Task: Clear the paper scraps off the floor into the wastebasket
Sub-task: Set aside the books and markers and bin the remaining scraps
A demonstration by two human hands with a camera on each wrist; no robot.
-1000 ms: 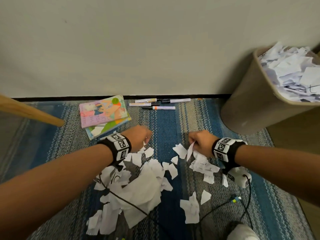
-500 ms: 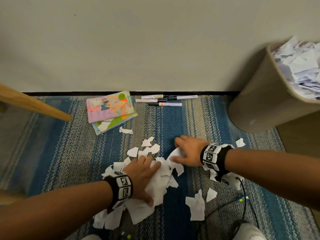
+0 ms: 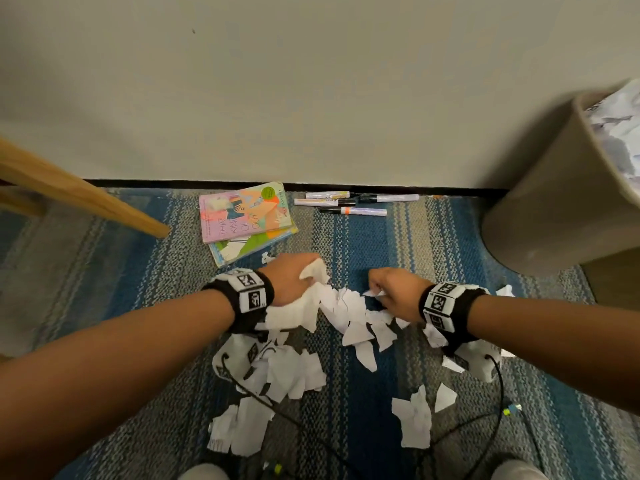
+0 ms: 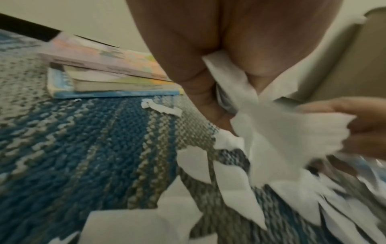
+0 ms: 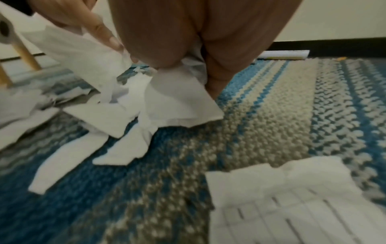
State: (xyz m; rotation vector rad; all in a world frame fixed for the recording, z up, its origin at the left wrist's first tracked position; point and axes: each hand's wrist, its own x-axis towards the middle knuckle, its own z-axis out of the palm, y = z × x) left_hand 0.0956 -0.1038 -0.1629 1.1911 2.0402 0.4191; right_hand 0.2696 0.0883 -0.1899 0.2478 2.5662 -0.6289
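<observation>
At the far left of the head view a wooden leg (image 3: 86, 199) slants down onto the striped rug (image 3: 104, 271). Right of it, upper centre, lie two books (image 3: 244, 220) and a few markers (image 3: 356, 202) along the wall.

Centre frame, the left hand (image 3: 289, 280) is curled tight round a wad of scraps (image 3: 301, 306); the left wrist view shows paper squeezed out between palm and fingers (image 4: 208, 102). Just right of it the right hand (image 3: 394, 292) is closed on a smaller bunch, a corner of paper poking from its grip. Loose scraps (image 3: 360, 327) bridge the gap between the two hands, and many more lie lower in the frame, down to a pile at bottom centre (image 3: 242, 431) and a few pieces at lower right (image 3: 415, 420), mixed with thin black cables (image 3: 498, 382).

At the far right edge stands the wastebasket (image 3: 554, 209), already heaped with paper.

The step looks like gathering: both hands are loaded but still low over the rug. Next, I'd judge, they need to carry their loads up and right over the rim without shedding pieces, then return for the rest, which is most of the mess
</observation>
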